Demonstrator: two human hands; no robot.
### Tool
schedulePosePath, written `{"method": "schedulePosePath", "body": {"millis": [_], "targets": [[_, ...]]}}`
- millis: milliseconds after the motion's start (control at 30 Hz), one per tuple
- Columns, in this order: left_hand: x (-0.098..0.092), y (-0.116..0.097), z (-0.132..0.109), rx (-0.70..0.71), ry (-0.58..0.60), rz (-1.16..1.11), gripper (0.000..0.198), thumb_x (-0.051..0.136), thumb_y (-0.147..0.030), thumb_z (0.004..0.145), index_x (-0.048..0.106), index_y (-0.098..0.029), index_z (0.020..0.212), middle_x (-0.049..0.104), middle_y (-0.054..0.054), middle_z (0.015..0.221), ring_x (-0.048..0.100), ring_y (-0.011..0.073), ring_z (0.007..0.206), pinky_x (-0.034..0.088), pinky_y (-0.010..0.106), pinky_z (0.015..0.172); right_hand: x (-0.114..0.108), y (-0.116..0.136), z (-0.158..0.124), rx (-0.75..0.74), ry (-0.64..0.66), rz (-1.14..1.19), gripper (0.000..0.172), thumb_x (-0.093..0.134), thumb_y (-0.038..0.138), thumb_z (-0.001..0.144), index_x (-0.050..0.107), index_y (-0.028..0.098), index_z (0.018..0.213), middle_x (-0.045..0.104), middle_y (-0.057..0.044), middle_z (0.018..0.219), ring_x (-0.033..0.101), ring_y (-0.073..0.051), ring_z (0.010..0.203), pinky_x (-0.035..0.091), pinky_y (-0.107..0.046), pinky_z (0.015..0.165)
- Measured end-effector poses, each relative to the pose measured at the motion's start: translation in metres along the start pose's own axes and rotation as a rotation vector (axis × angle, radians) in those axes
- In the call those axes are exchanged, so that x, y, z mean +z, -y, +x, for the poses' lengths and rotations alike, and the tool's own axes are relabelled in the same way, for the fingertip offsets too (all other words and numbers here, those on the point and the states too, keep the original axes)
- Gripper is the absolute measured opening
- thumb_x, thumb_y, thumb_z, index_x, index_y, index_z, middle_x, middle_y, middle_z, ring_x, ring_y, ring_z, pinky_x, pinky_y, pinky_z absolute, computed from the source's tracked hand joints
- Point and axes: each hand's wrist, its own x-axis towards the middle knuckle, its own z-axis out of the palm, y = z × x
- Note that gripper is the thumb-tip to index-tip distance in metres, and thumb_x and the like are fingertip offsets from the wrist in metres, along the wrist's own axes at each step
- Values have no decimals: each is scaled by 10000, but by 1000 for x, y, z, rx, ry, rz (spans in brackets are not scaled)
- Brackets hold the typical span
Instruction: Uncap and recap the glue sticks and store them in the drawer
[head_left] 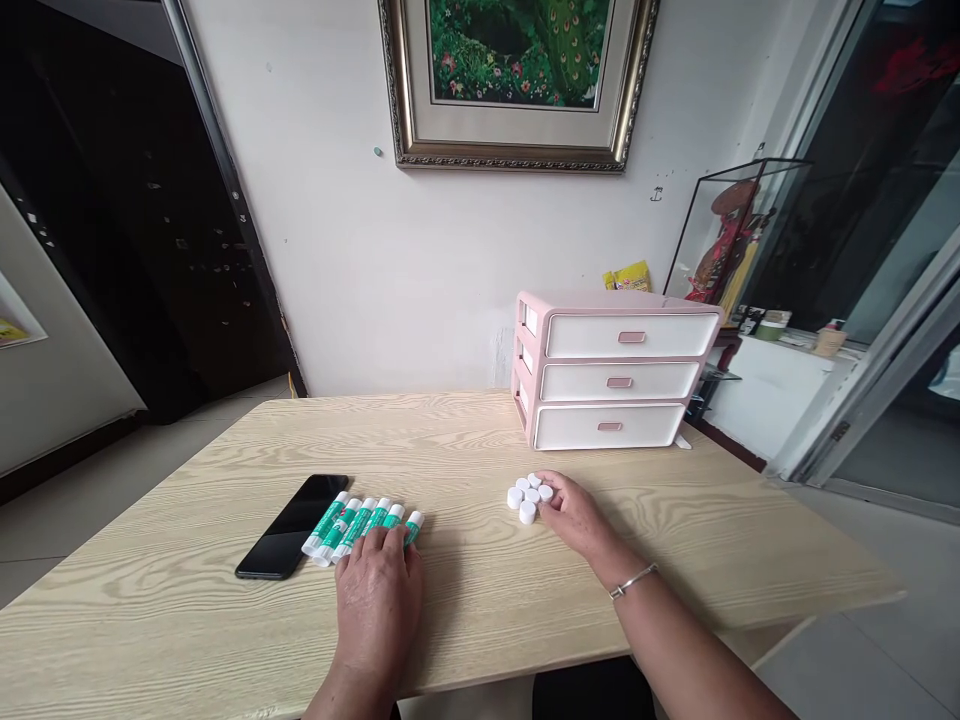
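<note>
Several green-and-white glue sticks [361, 520] lie side by side in a slanted row on the left of the table. My left hand [381, 590] rests over the lower ends of the sticks at the right of this row. Its fingers are curled, with the rightmost glue stick [414, 524] between thumb and fingers; the fingertips are partly hidden. Several small white round caps [528, 511] sit in a tight cluster near the middle. My right hand [574, 515] reaches to the cluster's right side, its thumb and fingers closed around one white cap [546, 493].
A black phone [289, 530] lies flat left of the glue sticks, touching or nearly touching them. At the back right of the wooden table [225, 640] stands a pink-and-white drawer unit [619, 375], with a yellow packet [630, 276] behind its top. A framed picture [517, 155] hangs above.
</note>
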Motion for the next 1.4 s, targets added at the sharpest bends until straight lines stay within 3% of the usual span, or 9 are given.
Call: {"method": "schedulePosePath", "body": {"millis": [300, 567, 700, 833, 967, 1100, 1200, 1267, 1400], "targets": [[1, 0, -2, 5, -3, -3, 207, 539, -219, 910, 716, -220, 1017, 716, 78, 965, 639, 282, 909, 425, 396, 789, -9, 17, -11, -29, 45, -82, 383, 671, 288, 712, 680, 221, 1089, 672, -55, 1103, 606, -192, 846, 481, -323, 786], [13, 2, -2, 18, -27, -11, 190, 529, -229, 929, 702, -244, 1008, 701, 68, 953, 624, 268, 939, 424, 397, 833, -4, -2, -8, -80, 33, -118, 361, 645, 284, 743, 676, 224, 1098, 670, -51, 1109, 611, -196, 883, 484, -316, 819], [10, 0, -2, 0, 3, -21, 192, 515, -222, 939, 699, -229, 996, 701, 82, 992, 627, 276, 950, 425, 409, 842, -4, -5, -8, -98, 27, -157, 342, 629, 334, 779, 672, 224, 1099, 660, -57, 1117, 607, -198, 876, 489, -323, 809], [0, -3, -1, -31, 12, -4, 169, 550, -221, 915, 705, -211, 981, 712, 90, 964, 639, 297, 929, 431, 418, 814, -7, 4, -9, -114, -19, -188, 331, 590, 352, 806, 668, 206, 1092, 666, -67, 1076, 610, -196, 831, 496, -333, 781], [-5, -4, -2, -13, -13, 0, 143, 583, -228, 896, 708, -211, 962, 716, 91, 974, 643, 299, 924, 441, 418, 813, -12, 21, -14, -150, -146, -179, 257, 540, 342, 825, 649, 200, 1008, 681, -72, 1057, 617, -191, 799, 493, -335, 771], [-1, -1, -4, 19, -68, -101, 167, 566, -231, 909, 704, -213, 1001, 702, 95, 996, 634, 289, 969, 457, 428, 850, -9, 45, -26, -183, -217, -36, 211, 538, 337, 817, 637, 208, 951, 695, -67, 936, 617, -197, 783, 490, -339, 775], [-1, 2, -1, 59, -89, -341, 190, 553, -243, 918, 700, -216, 1036, 682, 102, 1037, 623, 269, 1008, 474, 420, 887, 2, 67, -35, -171, -119, 215, 180, 575, 366, 797, 641, 218, 876, 681, -55, 829, 605, -198, 766, 489, -324, 729], [-5, 5, 5, 67, -63, -565, 198, 546, -279, 924, 698, -222, 1037, 674, 102, 1059, 624, 254, 996, 491, 400, 872, 11, 82, -38, -105, 13, 402, 182, 613, 396, 762, 630, 220, 803, 648, -33, 737, 582, -185, 706, 469, -305, 659], [-20, 8, 27, -64, 177, -1006, 247, 583, -419, 897, 701, -201, 892, 671, 66, 893, 615, 205, 814, 486, 317, 709, 33, 107, -33, 99, 310, 708, 232, 653, 427, 730, 606, 203, 762, 596, 10, 637, 526, -130, 573, 344, -241, 517]]}}
